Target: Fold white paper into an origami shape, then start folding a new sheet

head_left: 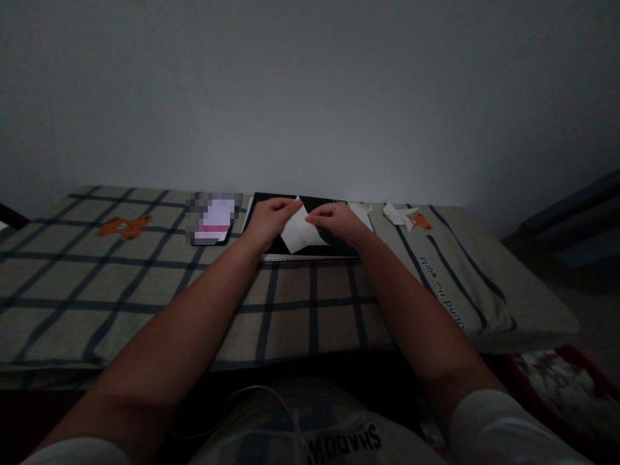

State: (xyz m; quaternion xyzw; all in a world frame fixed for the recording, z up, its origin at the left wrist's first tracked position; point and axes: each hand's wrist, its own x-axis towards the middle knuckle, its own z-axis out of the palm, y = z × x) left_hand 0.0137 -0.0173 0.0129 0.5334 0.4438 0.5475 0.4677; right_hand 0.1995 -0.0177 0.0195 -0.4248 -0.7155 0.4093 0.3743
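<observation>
"Where is the white paper [300, 231] lying?"

"It is resting between the two hands, over a flat black book [276, 247], or something like one. From the left hand [268, 219] it is lying at 3 o'clock. From the right hand [339, 223] it is lying at 9 o'clock."

"Which hand is sitting nearer?"

"Neither one! Both are touching it. The left hand is pinching the paper near its top, and the right hand is pinching its right edge."

"Which way is its long side going?"

"I'm not able to tell, because fingers are hiding some of it. One pointy corner is aiming at 12 o'clock, and a wide part is facing 6 o'clock."

"What else is lying on the worktop [312, 316]?"

"A phone [216, 216] is glowing at 9 o'clock from the left hand. A white scrap [400, 216] is lying at 3 o'clock from the right hand."

"Are any words showing?"

"The checked cloth [145, 278] is saying 'ound the world'. The shirt [290, 426] is showing 'SHADOW', upside down. Tiny marks are showing on the book, too small for reading."
</observation>
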